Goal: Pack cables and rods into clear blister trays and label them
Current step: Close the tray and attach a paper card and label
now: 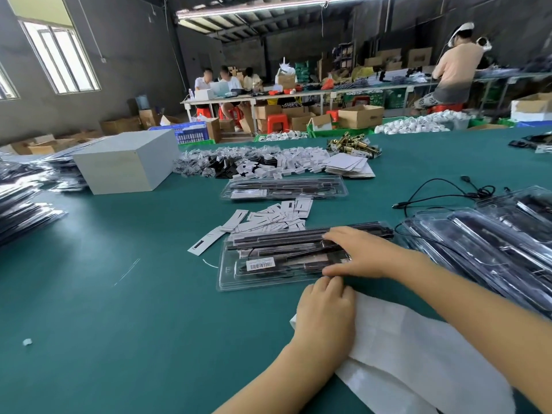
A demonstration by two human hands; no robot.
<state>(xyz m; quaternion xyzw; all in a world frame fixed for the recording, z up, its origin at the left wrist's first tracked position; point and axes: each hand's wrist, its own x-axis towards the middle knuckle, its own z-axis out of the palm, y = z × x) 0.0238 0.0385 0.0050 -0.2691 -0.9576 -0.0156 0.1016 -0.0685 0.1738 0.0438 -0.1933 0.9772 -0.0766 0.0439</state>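
Our right hand (355, 252) lay flat on the blister tray (239, 276), fingers straight, together. Left hand (325, 312) fingers curled, pinching the white label strip (418, 354) edge.

Workshop interior. Walls: dark grey, bare. Windows (59, 55): tall, white-framed, on the left wall, admitting daylight. Ceiling: dark beams with a long tube light (254, 8). Furniture: green-covered surface (89, 294) in the foreground; long white worktable (239, 98) at the rear, people seated at it; red plastic stools (277, 122); cardboard boxes (360, 116) on the floor; green crates (337, 132).
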